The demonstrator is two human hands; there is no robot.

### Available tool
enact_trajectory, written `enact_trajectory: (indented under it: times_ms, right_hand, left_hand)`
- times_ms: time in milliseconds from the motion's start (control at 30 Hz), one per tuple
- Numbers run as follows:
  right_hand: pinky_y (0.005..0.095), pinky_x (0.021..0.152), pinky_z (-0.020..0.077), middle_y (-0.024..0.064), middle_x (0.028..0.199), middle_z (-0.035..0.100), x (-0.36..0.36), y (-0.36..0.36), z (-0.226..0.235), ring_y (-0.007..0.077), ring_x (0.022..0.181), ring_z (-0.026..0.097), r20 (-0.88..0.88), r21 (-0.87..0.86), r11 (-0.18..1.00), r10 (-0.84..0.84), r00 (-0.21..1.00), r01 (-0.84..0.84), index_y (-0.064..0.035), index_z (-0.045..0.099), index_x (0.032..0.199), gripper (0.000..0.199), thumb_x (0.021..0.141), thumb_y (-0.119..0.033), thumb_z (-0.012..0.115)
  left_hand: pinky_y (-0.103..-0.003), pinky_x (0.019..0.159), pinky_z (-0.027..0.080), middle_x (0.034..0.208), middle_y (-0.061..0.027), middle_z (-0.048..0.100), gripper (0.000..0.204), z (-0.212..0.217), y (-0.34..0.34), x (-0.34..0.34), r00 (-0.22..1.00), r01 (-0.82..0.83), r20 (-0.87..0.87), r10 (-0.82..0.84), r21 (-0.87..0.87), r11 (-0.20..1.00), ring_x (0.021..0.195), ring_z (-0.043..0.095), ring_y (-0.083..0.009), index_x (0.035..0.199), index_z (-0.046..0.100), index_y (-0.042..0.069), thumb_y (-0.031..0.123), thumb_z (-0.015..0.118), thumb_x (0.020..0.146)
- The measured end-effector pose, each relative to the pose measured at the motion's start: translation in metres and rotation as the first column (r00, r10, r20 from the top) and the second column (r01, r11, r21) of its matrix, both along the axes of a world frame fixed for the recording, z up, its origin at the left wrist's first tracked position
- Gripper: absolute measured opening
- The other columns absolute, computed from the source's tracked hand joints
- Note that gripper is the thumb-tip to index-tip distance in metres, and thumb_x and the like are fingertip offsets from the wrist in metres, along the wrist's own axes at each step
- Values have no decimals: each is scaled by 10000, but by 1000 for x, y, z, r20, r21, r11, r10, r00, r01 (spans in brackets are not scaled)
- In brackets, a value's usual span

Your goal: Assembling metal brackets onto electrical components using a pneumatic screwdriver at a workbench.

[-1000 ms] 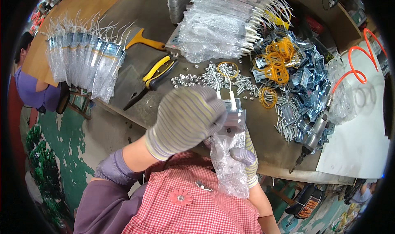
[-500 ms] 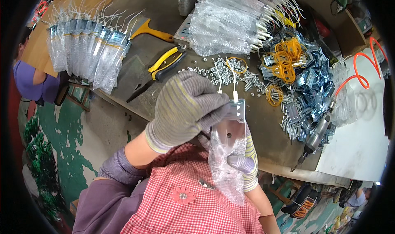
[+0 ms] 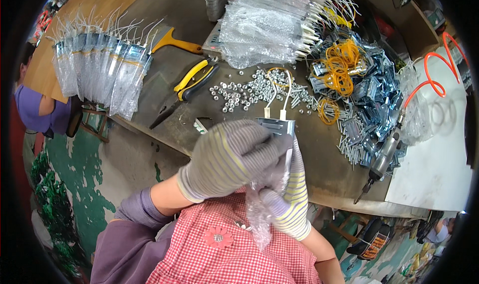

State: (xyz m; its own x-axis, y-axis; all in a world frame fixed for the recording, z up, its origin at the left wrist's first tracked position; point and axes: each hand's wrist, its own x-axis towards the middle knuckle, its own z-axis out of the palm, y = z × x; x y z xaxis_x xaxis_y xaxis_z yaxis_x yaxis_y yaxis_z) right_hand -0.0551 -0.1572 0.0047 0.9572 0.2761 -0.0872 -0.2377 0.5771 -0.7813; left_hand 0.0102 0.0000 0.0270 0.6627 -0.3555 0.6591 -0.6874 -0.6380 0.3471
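Observation:
Between my hands is a flat metal part (image 3: pixel 279 126) with two white wires at its far end and bubble wrap (image 3: pixel 259 219) around its near end. My left hand (image 3: pixel 232 156), in a grey striped glove, closes over the part from the left, hiding its middle. My right hand (image 3: pixel 291 201), in a similar glove, grips it from below and the right, thumb against the bubble wrap. Just beyond, loose nuts (image 3: pixel 232 95) and screws lie on the worktable (image 3: pixel 319 169). A small metal piece (image 3: pixel 200 126) lies near my left hand.
Yellow-handled pliers (image 3: pixel 192 82) and a scraper (image 3: pixel 177 42) lie left of the nuts. Wrapped parts are stacked at the far left (image 3: pixel 100 74) and back (image 3: pixel 264 27). Rubber bands (image 3: pixel 342 67) top a bracket pile (image 3: pixel 376 84); a power screwdriver (image 3: pixel 384 159) with a red coiled hose lies right.
My left hand has moved down over the metal part, covering its holed face. The part has turned more edge-on, and its wires now lean together. The small metal piece has come into view.

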Motion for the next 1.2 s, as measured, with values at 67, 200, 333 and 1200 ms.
enact_trajectory:
  times_ms: [67,200,333,1200]
  right_hand:
    - [527,1139,290,200,1561,266,-4,4,-3,351,1456,256,181,-292,950,-54,982,106,-27,135,1554,833,844,-37,570]
    - [508,1168,225,284,1519,301,8,-19,-15,413,1437,285,537,-837,341,358,764,429,15,235,1514,802,905,-318,635]
    - [456,1146,282,226,1469,412,26,-73,13,365,1369,397,553,-826,304,273,787,475,31,376,1448,701,918,-349,633]
    - [404,941,457,63,1132,610,61,-105,-25,170,938,555,-31,529,762,-421,906,372,-72,559,1268,496,823,-183,749]
  left_hand:
    - [-362,664,551,950,-87,618,431,-6,-2,-6,993,109,-41,-108,35,993,782,635,-261,1162,686,99,130,697,732]
    - [-381,681,539,975,-107,598,571,-33,3,-11,963,71,-264,-56,47,996,827,628,-292,1250,641,124,123,718,684]
    - [-369,655,528,984,-142,619,610,-40,3,-6,955,127,-267,-130,-28,992,779,631,-308,1228,633,98,0,724,633]
    - [-388,821,546,1241,-190,568,404,-42,2,0,953,48,-282,-107,-207,977,983,654,-340,1105,662,94,-20,687,719]
